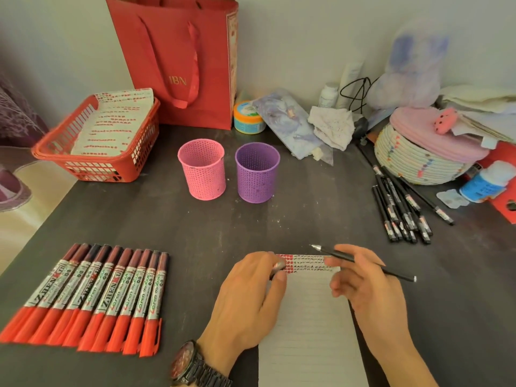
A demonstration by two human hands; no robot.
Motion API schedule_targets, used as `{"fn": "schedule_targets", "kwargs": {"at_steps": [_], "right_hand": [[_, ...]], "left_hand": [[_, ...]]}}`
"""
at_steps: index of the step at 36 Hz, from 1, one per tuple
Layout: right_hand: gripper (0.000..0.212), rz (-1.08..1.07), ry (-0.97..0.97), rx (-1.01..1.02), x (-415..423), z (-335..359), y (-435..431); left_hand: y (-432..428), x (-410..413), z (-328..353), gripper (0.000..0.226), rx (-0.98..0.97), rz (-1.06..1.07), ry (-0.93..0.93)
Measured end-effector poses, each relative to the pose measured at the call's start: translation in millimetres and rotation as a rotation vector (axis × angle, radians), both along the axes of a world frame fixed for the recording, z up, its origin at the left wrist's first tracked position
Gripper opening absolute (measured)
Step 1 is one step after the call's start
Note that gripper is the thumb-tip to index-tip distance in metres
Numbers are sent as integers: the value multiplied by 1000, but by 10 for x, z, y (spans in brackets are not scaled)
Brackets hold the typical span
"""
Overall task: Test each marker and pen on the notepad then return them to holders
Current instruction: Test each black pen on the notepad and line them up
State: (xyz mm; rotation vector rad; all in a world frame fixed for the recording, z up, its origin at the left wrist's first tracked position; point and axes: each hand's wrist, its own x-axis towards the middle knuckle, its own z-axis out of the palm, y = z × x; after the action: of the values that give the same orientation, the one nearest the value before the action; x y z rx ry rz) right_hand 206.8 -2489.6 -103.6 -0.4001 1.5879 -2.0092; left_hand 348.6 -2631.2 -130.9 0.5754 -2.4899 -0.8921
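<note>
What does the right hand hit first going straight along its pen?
Likely the red basket: the black pen in the right hand aims left-away, just clearing the pink holder. Depth unclear.

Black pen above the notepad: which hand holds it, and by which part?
The right hand grips the black pen around mid-barrel, tip free. The left hand pinches a small grey thing, perhaps its cap, between thumb and forefinger.

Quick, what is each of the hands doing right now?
Left hand: pinching a small dark piece, perhaps a cap, over the lined white notepad.
Right hand: holding a slim black pen.
</note>
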Motion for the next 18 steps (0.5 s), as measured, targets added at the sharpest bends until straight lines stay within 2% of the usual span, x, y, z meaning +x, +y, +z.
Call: {"fn": "schedule_targets", "kwargs": {"at_steps": [5, 9, 18], "right_hand": [[41, -108, 61, 21, 79, -124, 99], [35, -139, 107, 31, 65, -157, 94], [26, -91, 135, 17, 68, -184, 125]], "left_hand": [[18, -21, -16, 27, -87, 43, -24], [16, -42, -55, 30, -163, 74, 0], [-7, -18, -51, 36, -101, 51, -6]]}}
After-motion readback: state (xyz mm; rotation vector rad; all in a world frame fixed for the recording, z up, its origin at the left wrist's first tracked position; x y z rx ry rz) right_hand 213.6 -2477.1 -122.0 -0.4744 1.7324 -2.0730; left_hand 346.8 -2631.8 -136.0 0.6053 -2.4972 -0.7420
